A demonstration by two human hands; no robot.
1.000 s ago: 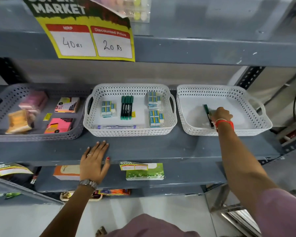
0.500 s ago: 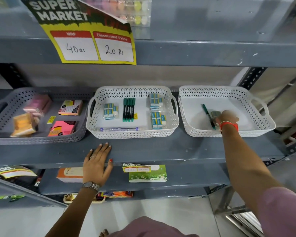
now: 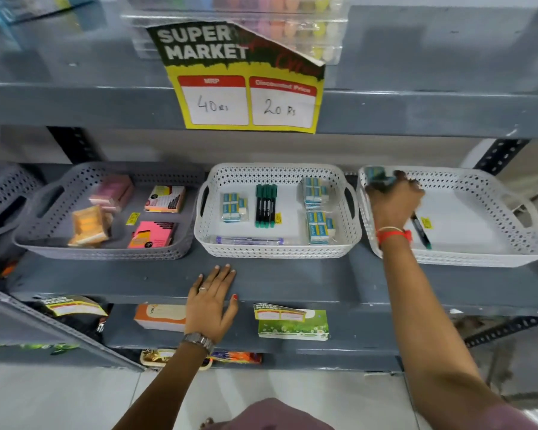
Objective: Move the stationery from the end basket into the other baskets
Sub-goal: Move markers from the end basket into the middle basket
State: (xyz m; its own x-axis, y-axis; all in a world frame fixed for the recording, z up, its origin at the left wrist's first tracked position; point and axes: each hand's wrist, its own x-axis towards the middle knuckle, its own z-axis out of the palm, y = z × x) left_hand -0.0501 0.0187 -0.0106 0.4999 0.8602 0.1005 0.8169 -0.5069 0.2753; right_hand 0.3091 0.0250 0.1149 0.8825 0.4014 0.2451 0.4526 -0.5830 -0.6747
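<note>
The end basket [image 3: 485, 257], white and on the right of the shelf, holds a small yellow label [image 3: 426, 222]. My right hand [image 3: 393, 201] hovers over its left rim, shut on a blurred blue eraser pack [image 3: 377, 176] and a green marker [image 3: 420, 231] that sticks out below the wrist. The middle white basket [image 3: 277, 251] holds eraser packs [image 3: 234, 207], green markers [image 3: 265, 205] and a clear pen case [image 3: 249, 241]. The grey basket [image 3: 106, 254] on the left holds sticky-note pads [image 3: 152, 234]. My left hand [image 3: 212, 302] lies flat on the shelf's front edge, fingers apart.
A yellow price sign [image 3: 249, 100] hangs from the shelf above the baskets. Another grey basket [image 3: 3, 200] sits at the far left. The lower shelf carries a green pack [image 3: 294, 327] and an orange-white box [image 3: 159, 318].
My right hand has lifted the marker and eraser pack off the end basket's floor and moved left to its left rim. The camera has shifted, so the shelf sits lower and further right.
</note>
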